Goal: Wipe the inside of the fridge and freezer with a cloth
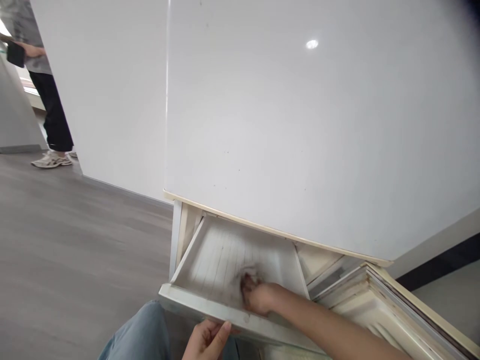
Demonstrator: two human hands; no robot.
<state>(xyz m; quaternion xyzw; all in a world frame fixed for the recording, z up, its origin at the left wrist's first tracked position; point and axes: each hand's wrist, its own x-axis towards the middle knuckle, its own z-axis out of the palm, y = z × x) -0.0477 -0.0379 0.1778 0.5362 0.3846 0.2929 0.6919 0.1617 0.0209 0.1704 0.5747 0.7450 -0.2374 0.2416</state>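
A white plastic drawer (210, 260) is pulled out from the bottom of a white fridge (300, 125). My right hand (257, 296) reaches down inside the drawer, its fingers closed on a crumpled whitish cloth (250, 274) that presses on the ribbed drawer floor. The cloth and fingers are blurred by motion. My left hand (205, 340) grips the drawer's front rim from below, thumb on the front face.
The lower fridge door (405, 310) stands swung out at the right. My knee in blue jeans (138, 335) is at the bottom edge. Grey wood floor (75, 230) spreads to the left. Another person (45, 90) in dark trousers and white trainers stands at far left.
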